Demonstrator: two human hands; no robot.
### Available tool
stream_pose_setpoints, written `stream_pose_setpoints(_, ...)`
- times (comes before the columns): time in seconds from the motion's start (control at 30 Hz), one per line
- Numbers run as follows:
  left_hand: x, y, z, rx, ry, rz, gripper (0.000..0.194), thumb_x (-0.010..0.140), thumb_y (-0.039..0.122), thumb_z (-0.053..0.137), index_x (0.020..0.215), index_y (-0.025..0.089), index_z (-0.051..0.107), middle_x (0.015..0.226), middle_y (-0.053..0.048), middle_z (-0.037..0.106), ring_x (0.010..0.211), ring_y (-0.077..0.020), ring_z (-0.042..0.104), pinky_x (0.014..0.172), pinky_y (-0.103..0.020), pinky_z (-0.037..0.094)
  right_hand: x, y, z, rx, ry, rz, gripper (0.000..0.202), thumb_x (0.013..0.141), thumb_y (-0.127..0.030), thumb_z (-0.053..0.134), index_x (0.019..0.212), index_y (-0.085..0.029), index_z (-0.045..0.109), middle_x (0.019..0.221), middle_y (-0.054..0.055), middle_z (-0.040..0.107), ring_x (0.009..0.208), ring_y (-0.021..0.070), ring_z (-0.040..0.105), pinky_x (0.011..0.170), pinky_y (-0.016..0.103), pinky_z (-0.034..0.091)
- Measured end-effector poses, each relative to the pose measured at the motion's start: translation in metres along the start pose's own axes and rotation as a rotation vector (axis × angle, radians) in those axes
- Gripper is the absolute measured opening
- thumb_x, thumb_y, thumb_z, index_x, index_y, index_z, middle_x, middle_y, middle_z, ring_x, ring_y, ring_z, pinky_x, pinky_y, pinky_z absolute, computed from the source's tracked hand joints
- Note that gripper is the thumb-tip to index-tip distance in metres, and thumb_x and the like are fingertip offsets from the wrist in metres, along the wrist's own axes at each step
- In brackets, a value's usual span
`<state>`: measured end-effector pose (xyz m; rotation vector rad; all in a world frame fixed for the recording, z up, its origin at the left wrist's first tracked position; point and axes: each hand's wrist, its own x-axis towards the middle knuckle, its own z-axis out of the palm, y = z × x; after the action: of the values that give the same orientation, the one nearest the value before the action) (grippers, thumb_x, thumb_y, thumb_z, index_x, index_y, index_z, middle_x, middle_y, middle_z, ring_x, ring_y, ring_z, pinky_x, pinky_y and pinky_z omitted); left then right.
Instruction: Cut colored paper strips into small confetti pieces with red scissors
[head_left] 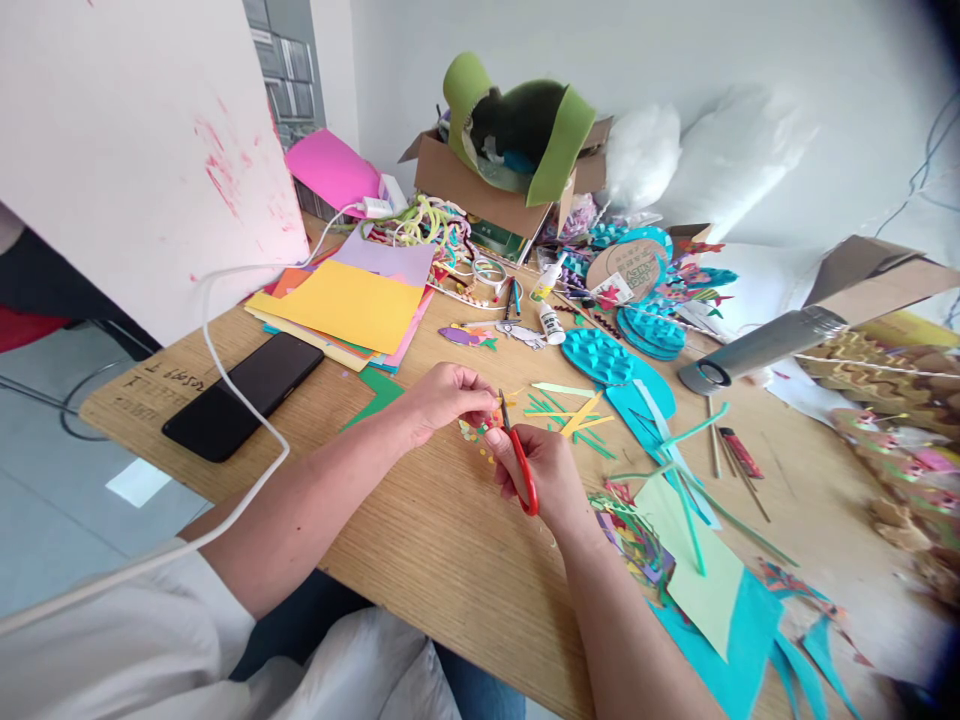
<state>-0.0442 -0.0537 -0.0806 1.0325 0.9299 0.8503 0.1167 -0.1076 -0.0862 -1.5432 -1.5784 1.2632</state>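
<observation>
Red-handled scissors (526, 475) sit in my right hand (546, 468), with fingers closed around the loops and dark blades pointing up and away. The blades meet the fingertips of my left hand (450, 402), which pinch a small yellow-orange piece of paper, mostly hidden. Beneath both hands, tiny colourful paper cuttings (471, 432) are scattered on the wooden table (420, 540). Just right of the scissors lie thin green strips (598, 440) and yellow paper strips (581, 415). A green paper piece (373, 398) lies partly behind my left wrist.
A phone (244, 395) and stacked coloured paper (349, 305) lie left, with a white cable (217, 360) crossing my left arm. Glue bottles (551, 324), blue sandal-shaped pieces (600, 357) and an overfilled cardboard box (480, 185) stand beyond. Paper scraps (697, 560) lie right.
</observation>
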Motion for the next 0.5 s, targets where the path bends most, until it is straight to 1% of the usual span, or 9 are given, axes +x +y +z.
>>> stream_pose_setpoints(0.23,-0.0006,0.0007,0.0009,0.007,0.008,0.005,0.006,0.064,0.017,0.066,0.065,0.011,0.065,0.058,-0.002,0.065,0.052,-0.0084,0.055,0.057,-0.022,0.046,0.0004,-0.0001,0.0004,-0.018,0.003,-0.019,0.055,0.07,-0.069,0.066,0.056,-0.019,0.048,0.043,0.001,0.058,0.032,0.0126,0.052,0.031,0.019,0.032)
stream_pose_setpoints(0.4,0.0003,-0.002,0.0002,0.03,-0.001,0.014,0.005,0.064,0.016,0.065,0.065,0.012,0.065,0.058,-0.001,0.064,0.053,-0.0085,0.055,0.057,-0.022,0.046,0.0006,0.0004,0.0003,-0.036,0.001,-0.032,0.054,0.071,-0.067,0.066,0.056,-0.019,0.049,0.044,0.001,0.057,0.033,0.0125,0.052,0.032,0.019,0.032)
stream_pose_setpoints(0.5,0.0009,-0.0028,0.0,0.031,0.008,0.012,0.004,0.064,0.016,0.065,0.064,0.012,0.064,0.056,0.0,0.063,0.052,-0.0086,0.055,0.057,-0.023,0.046,0.0001,-0.0004,0.0002,-0.039,-0.002,-0.015,0.053,0.071,-0.067,0.065,0.056,-0.019,0.047,0.044,0.001,0.057,0.033,0.0131,0.052,0.031,0.02,0.032)
